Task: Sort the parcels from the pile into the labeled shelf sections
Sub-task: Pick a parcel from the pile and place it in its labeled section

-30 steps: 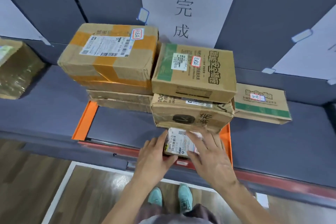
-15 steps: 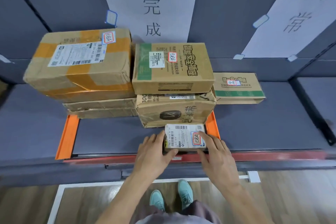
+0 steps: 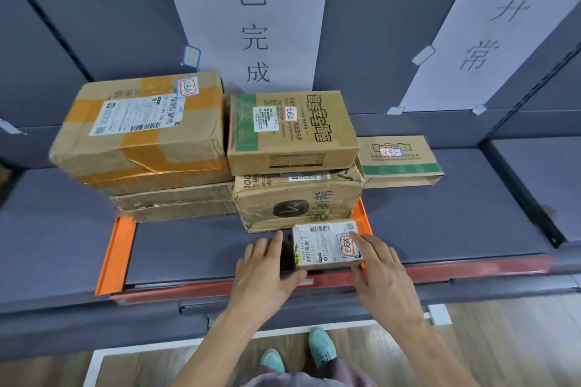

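At the front edge of the dark grey shelf (image 3: 188,245), under the white paper sign (image 3: 251,25), there's the small brown cardboard parcel (image 3: 323,245), white label and red-bordered sticker up, sitting just ahead of the stacked cardboard boxes (image 3: 295,198). The right hand (image 3: 380,270) rests straight fingers on its right edge. The left hand (image 3: 267,267) lies open just beside its left side. An orange rail (image 3: 116,258) lies well off left.
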`<state>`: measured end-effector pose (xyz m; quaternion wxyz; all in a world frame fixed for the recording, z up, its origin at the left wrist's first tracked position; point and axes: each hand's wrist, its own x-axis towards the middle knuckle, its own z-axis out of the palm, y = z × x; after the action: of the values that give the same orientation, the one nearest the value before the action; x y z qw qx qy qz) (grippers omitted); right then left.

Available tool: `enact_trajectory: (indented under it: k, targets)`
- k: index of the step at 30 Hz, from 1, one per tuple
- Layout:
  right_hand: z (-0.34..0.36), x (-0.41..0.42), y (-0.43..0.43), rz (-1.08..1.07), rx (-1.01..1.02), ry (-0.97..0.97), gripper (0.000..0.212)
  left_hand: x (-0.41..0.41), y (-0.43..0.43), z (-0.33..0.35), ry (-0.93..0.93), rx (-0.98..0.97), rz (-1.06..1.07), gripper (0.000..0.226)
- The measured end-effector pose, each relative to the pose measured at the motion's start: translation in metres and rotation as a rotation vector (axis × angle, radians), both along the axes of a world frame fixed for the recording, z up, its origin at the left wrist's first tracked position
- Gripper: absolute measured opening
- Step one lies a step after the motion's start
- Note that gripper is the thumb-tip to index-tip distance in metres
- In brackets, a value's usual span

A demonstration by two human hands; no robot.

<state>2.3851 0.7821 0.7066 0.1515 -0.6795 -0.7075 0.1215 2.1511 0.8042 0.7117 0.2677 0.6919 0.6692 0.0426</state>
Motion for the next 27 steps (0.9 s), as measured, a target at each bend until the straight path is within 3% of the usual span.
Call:
enact_trajectory:
  k: [8, 14, 27]
  targets:
    - [0.017, -0.006, -0.019, 0.03, -0.077, -0.01, 0.067, -0.016, -0.035, 0.006, 0.054, 0.144, -0.074, 0.072]
    - [0.026, 0.009, -0.034, -0.013, -0.086, 0.003, 0.062, 0.003, -0.038, 0.018, 0.059, 0.257, -0.153, 0.07]
    - [0.044, 0.142, -0.073, -0.145, -0.132, -0.106, 0.064, 0.145, -0.033, 0.035, 0.044, 0.291, -0.357, 0.069]
